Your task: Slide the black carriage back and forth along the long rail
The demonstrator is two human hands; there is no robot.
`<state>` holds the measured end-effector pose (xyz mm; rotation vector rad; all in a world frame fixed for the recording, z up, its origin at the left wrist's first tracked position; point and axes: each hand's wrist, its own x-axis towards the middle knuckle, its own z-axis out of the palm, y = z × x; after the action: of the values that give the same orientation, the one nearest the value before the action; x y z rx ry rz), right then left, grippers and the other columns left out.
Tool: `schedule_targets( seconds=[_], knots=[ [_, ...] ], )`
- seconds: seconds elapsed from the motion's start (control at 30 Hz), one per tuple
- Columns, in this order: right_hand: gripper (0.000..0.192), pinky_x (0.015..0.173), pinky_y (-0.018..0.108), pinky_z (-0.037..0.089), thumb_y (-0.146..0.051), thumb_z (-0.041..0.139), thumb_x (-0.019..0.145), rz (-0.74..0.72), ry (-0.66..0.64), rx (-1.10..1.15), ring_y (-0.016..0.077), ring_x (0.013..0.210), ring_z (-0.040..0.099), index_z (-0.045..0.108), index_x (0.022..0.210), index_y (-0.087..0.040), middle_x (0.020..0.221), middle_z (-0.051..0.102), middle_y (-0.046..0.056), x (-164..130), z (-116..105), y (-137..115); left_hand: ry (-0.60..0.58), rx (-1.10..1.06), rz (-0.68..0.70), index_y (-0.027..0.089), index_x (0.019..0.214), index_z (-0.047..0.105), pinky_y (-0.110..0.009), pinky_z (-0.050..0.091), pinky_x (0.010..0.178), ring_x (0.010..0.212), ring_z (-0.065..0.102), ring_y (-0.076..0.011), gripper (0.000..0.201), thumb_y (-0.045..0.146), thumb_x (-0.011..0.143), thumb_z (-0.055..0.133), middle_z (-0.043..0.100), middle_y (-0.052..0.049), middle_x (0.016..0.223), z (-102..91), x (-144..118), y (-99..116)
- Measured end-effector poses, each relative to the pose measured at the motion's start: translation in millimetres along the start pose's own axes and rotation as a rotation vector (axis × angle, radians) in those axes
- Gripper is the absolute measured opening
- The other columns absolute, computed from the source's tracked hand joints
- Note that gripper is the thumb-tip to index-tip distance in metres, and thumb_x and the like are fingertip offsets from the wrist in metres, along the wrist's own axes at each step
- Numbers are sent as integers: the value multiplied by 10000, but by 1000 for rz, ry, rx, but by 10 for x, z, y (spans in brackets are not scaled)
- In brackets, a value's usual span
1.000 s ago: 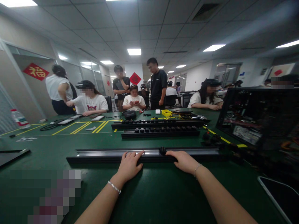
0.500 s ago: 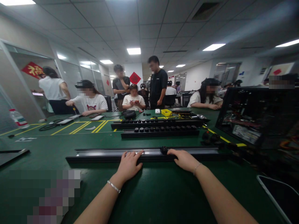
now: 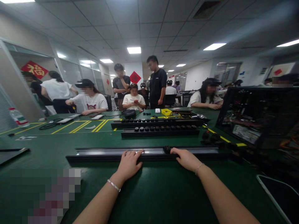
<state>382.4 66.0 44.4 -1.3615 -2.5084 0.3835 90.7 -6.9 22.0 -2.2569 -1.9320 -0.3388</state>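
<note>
A long black track rail (image 3: 98,159) with a shiny silver channel lies crosswise on the green table in front of me. My left hand (image 3: 129,163) rests on its near edge, fingers spread over the channel and thumb apart. A small black socket module (image 3: 167,149) sits in the channel right of the middle. My right hand (image 3: 187,159) has its fingers closed at the module's right side; part of the grip is hidden behind the hand. Beyond lie two more black rails, a nearer one (image 3: 161,134) and a farther one (image 3: 158,124), both carrying several black modules.
An open computer case (image 3: 245,115) with exposed boards stands at the right. A dark tablet-like panel (image 3: 277,196) lies near right. A water bottle (image 3: 18,117) is at the far left, a yellow bin (image 3: 166,112) at the back. People sit and stand across the table.
My right hand and the black socket module have shifted slightly to the right along the rail. My left hand stays in place. Another person now shows at the far left background.
</note>
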Motion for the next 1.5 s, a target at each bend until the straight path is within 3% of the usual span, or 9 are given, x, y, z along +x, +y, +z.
schedule_targets(
  seconds=[0.5,0.8,1.13,1.33,1.5],
  knots=[
    [347,833,274,384,-105,472,720,34,-24,39,182,974,577,578,1008,-267,1031,642,19,9,-30,-12,24,-7,10,357,1336,324,-421,219,1005,1033,498,-201,537,388,815,447,584,-15,1051,31,1,-11],
    [433,875,305,370,-94,466,706,5,-24,-9,197,1008,563,559,1080,-292,1073,632,16,-23,-47,31,14,-8,1,355,1335,326,-426,224,1000,1033,501,-203,535,389,814,442,585,-18,1060,22,8,-8],
    [358,832,282,388,-96,476,697,36,-8,14,191,975,579,568,998,-266,1041,644,19,-14,-37,46,8,-2,6,355,1344,312,-417,220,1002,1035,498,-201,543,395,817,435,583,-20,1053,22,3,-18],
    [425,859,281,374,-86,467,686,22,-23,23,183,1009,566,566,1044,-291,1061,639,1,-26,-49,90,12,-1,3,357,1343,314,-422,221,1006,1039,495,-202,544,392,816,441,579,-19,1057,31,2,-15],
    [354,826,283,386,-99,475,698,52,-34,23,188,968,576,575,987,-277,1016,644,8,-33,-71,73,-7,0,-8,355,1344,314,-422,217,1009,1047,492,-203,543,383,817,440,578,-24,1067,8,2,-9]
  ],
)
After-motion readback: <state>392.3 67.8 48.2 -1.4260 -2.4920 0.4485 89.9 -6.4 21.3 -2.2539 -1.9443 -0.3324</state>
